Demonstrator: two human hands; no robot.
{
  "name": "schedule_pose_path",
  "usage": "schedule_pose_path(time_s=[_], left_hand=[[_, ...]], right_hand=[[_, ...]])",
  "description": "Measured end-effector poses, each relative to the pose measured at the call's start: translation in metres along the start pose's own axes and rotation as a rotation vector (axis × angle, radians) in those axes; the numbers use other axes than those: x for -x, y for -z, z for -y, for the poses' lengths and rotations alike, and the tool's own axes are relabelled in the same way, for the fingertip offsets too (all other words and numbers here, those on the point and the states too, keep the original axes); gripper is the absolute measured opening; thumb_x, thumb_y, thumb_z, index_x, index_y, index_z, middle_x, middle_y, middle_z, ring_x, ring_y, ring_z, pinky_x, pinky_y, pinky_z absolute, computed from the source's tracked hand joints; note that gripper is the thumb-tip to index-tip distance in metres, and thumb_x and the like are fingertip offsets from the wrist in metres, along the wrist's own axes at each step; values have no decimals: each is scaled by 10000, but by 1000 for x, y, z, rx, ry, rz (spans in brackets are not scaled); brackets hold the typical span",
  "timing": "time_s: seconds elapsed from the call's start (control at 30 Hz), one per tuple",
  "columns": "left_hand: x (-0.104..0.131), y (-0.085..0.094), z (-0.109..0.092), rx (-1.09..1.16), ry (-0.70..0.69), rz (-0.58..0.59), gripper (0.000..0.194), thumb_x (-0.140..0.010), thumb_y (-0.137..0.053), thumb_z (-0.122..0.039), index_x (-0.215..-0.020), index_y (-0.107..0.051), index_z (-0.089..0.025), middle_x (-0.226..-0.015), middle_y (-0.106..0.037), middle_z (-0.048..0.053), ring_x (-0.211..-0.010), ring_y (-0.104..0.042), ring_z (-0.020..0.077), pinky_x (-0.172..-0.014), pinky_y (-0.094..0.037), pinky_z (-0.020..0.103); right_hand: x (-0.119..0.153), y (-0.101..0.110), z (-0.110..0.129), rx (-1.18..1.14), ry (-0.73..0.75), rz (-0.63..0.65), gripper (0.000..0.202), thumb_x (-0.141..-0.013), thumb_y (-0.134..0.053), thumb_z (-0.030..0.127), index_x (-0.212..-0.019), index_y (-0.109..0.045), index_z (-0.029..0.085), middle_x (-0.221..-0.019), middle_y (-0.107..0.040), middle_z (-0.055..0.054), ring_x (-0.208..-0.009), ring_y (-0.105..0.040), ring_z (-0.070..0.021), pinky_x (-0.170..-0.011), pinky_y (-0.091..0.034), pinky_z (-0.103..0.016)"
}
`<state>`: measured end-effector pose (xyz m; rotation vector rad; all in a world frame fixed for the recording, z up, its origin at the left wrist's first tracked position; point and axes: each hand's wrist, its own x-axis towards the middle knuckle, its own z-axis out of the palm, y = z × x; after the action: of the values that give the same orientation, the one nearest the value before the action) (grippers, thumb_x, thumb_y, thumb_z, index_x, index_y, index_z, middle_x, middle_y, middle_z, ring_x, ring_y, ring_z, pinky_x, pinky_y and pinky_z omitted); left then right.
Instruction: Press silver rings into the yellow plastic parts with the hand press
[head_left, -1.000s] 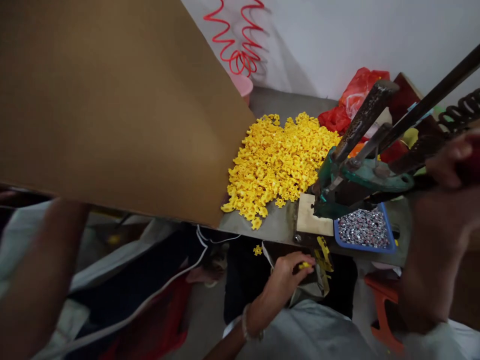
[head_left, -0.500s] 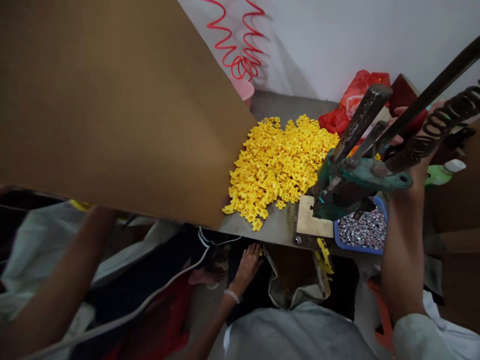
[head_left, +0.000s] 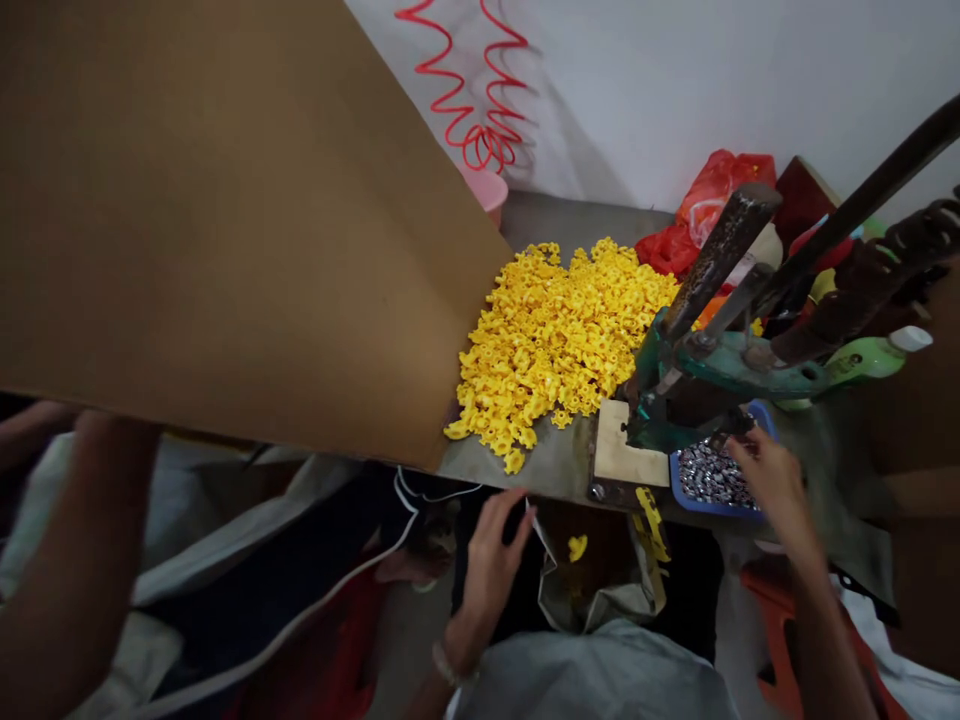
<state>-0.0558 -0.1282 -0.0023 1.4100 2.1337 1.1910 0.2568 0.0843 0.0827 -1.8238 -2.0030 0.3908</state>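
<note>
My left hand [head_left: 491,560], with a pale bracelet at the wrist, is at the table's front edge, thumb and fingers apart and nothing visible in it. Beside it, a single yellow plastic piece [head_left: 577,547] shows over the mouth of an open bag [head_left: 553,590] at my lap. My right hand [head_left: 776,490] reaches over a blue tray [head_left: 679,492] of small shiny metal parts [head_left: 712,473]. Its fingertips are drawn together close by the green hand press [head_left: 660,425]; what they pinch, if anything, cannot be made out. A heap of yellow plastic pieces [head_left: 562,330] lies left of the press.
A large cardboard sheet [head_left: 247,230] blocks the left side, with a co-worker's arm [head_left: 90,540] below it. The press's long lever [head_left: 862,200] slants up rightward. Behind are red plastic bags [head_left: 724,190], a green bottle [head_left: 866,358] and a pink container [head_left: 489,190].
My right hand has come down from behind the press lever to the metal-parts tray. My left hand has lifted and spread its fingers, and a yellow piece now appears over the bag.
</note>
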Motion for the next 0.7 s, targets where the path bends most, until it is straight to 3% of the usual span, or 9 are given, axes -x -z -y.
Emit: schedule_pose_path(time_s=[0.03, 0.1, 0.2, 0.3, 0.5, 0.6, 0.7], left_hand=[[-11, 1, -1, -47, 3, -95, 295, -886, -533, -380, -1137, -569, -229, -1097, -613, 83, -1060, -587, 245, -966, -469, 425], [-32, 0, 5, -120, 0, -176, 373, -862, -563, -419, -1167, -549, -205, -1093, -594, 101, -1061, -568, 276, -968, -449, 470], [-53, -8, 15, -113, -53, -107, 359, -878, -548, -403, -1182, -540, -211, -1107, -597, 96, -1065, -573, 267, -969, -444, 456], [-61, -18, 10, -31, -106, -32, 334, -893, -538, -369, -1193, -540, -221, -1105, -615, 83, -1042, -603, 232, -941, -474, 400], [-67, -45, -45, 89, -246, 15, 314, -884, -564, -331, -1181, -557, -230, -1117, -644, 80, -1059, -608, 216, -934, -494, 393], [-73, -66, -70, 96, -322, 59, 285, -848, -618, -303, -1120, -584, -225, -1123, -653, 77, -1135, -572, 237, -986, -458, 436], [-78, -86, -81, 94, -373, 41, 297, -789, -689, -302, -1053, -602, -198, -1119, -665, 82, -1217, -523, 268, -1062, -372, 512]], right_hand=[[5, -13, -3, 4, 21, 24, 306, -794, -534, 396, -905, -649, 135, -835, -681, -110, -711, -614, -218, -645, -414, -306], [14, -33, -3, 20, 61, 37, 314, -811, -514, 408, -915, -624, 133, -856, -673, -113, -741, -614, -229, -660, -419, -316], [22, -46, 3, 72, 157, -17, 306, -859, -463, 400, -911, -598, 130, -863, -660, -121, -744, -606, -233, -659, -410, -320], [25, -45, 7, 102, 194, -7, 259, -889, -427, 329, -840, -595, 138, -813, -652, -108, -714, -591, -213, -656, -396, -309], [34, -34, 9, 76, 265, 133, 231, -867, -385, 183, -769, -594, 162, -817, -624, -85, -754, -559, -173, -714, -389, -287], [36, -34, 7, 99, 244, 145, 220, -863, -389, 184, -778, -590, 159, -786, -611, -78, -722, -545, -174, -695, -382, -293], [34, -37, 4, 109, 301, 120, 218, -867, -397, 189, -834, -609, 155, -841, -613, -88, -789, -551, -187, -742, -395, -304]])
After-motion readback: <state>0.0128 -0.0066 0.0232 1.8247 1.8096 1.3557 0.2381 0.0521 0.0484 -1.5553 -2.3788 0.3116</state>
